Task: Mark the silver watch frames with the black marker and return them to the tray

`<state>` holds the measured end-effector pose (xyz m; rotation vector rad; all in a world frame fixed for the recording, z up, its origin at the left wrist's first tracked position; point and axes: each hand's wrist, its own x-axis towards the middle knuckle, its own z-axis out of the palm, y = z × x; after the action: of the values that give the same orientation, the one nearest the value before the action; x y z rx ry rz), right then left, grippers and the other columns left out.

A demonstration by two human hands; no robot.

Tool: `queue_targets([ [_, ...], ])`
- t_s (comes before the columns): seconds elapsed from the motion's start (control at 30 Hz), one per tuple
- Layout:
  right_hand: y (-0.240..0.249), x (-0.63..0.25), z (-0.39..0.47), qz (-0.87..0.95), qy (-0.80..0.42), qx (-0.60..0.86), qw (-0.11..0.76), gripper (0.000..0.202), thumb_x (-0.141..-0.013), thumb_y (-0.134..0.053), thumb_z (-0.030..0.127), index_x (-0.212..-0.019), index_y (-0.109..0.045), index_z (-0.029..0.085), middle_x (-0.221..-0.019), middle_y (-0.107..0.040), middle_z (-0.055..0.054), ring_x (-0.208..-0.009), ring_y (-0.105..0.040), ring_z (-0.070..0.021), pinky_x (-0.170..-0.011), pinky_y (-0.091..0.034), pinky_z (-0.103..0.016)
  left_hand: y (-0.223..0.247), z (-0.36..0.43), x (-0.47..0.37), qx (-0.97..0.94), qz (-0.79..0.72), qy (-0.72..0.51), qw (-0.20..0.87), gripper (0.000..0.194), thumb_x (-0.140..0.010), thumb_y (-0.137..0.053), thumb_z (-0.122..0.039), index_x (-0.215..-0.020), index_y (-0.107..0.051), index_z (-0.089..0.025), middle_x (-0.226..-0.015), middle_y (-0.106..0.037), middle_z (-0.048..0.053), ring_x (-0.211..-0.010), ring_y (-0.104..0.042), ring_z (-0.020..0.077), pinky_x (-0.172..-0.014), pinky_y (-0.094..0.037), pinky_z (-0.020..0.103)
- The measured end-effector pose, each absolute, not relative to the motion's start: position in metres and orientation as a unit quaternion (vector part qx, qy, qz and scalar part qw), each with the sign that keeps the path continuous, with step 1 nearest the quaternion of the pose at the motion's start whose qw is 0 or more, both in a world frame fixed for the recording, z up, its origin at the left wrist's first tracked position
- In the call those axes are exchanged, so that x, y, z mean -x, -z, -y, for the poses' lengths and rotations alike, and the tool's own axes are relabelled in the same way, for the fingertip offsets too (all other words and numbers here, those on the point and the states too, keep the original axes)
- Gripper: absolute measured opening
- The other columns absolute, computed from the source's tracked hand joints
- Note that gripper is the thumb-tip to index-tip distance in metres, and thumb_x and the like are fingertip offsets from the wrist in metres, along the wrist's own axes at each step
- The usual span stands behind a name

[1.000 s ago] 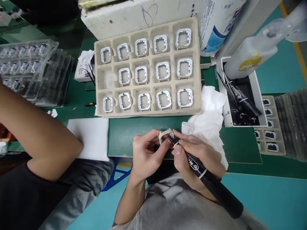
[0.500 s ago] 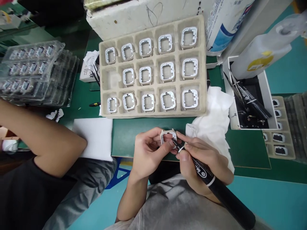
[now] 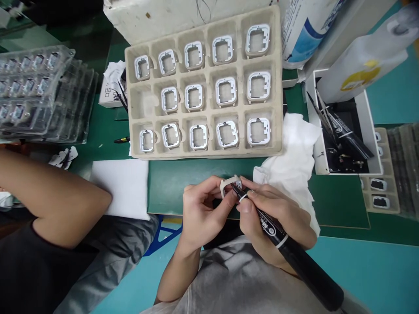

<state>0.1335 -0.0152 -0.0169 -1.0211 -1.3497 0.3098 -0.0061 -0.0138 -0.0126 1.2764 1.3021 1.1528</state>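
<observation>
My left hand (image 3: 204, 209) pinches a small square watch case frame (image 3: 231, 182) between thumb and fingers, close above the table's front edge. The frame is pale, with an open middle, and is tilted. A black marker pen (image 3: 296, 257) is gripped in my right hand (image 3: 278, 213), its tip inside the frame near my left thumb. Where exactly the tip touches cannot be made out. Beyond my hands lies a beige moulded tray (image 3: 204, 155) with similar frames in its compartments; one compartment at the left of the middle row holds none.
A white cloth (image 3: 294, 152) lies right of my hands, a folded white pad (image 3: 122, 187) left. A white box (image 3: 322, 152) holds tweezers and markers, with a bottle (image 3: 363, 74) behind. Clear trays (image 3: 39, 96) are stacked far left. A co-worker's arm (image 3: 55, 192) reaches in from the left.
The watch case frame has tipped so that more of its outer side shows, and the marker has shifted slightly left with my right hand. The whole view has shifted a little.
</observation>
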Motion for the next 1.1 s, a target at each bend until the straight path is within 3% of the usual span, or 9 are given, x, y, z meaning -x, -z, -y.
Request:
queue_targets([
  [0.47,0.017,-0.136,0.014,0.589,-0.139,0.444,0.661,0.014,-0.100,-0.076,0.001,-0.106,-0.080,0.013,-0.083,-0.082,-0.006,-0.092,-0.090,-0.0274,-0.087,-0.080,-0.032,0.013,0.017,0.007,-0.541,-0.575,-0.441,0.426,0.029,-0.094,-0.095,-0.029,-0.077,-0.074,-0.019,-0.063,-0.063,-0.003,-0.060,-0.049,0.0116,-0.057,-0.044,0.024],
  [0.67,0.007,-0.150,0.015,0.645,-0.152,0.439,0.607,0.017,-0.099,-0.079,-0.003,-0.107,-0.078,0.011,-0.088,-0.084,-0.007,-0.097,-0.091,-0.0262,-0.093,-0.079,-0.029,0.010,0.017,0.006,-0.558,-0.561,-0.444,0.420,0.023,-0.093,-0.092,-0.020,-0.079,-0.074,-0.019,-0.063,-0.059,-0.005,-0.059,-0.045,0.0104,-0.056,-0.041,0.024],
  [0.83,0.004,-0.158,0.014,0.677,-0.160,0.412,0.588,0.017,-0.100,-0.077,-0.005,-0.111,-0.077,0.007,-0.086,-0.083,-0.010,-0.099,-0.091,-0.0304,-0.094,-0.081,-0.035,0.005,0.016,0.005,-0.586,-0.549,-0.444,0.397,0.023,-0.094,-0.089,-0.015,-0.080,-0.072,-0.020,-0.063,-0.055,-0.006,-0.057,-0.041,0.0088,-0.054,-0.038,0.023],
  [1.1,0.004,-0.153,0.017,0.667,-0.151,0.440,0.582,0.014,-0.104,-0.077,0.001,-0.112,-0.078,0.013,-0.090,-0.085,-0.007,-0.099,-0.091,-0.0303,-0.092,-0.082,-0.034,0.007,0.016,0.008,-0.578,-0.561,-0.429,0.409,0.024,-0.094,-0.092,-0.023,-0.079,-0.072,-0.020,-0.062,-0.055,-0.005,-0.057,-0.042,0.0098,-0.053,-0.039,0.024],
])
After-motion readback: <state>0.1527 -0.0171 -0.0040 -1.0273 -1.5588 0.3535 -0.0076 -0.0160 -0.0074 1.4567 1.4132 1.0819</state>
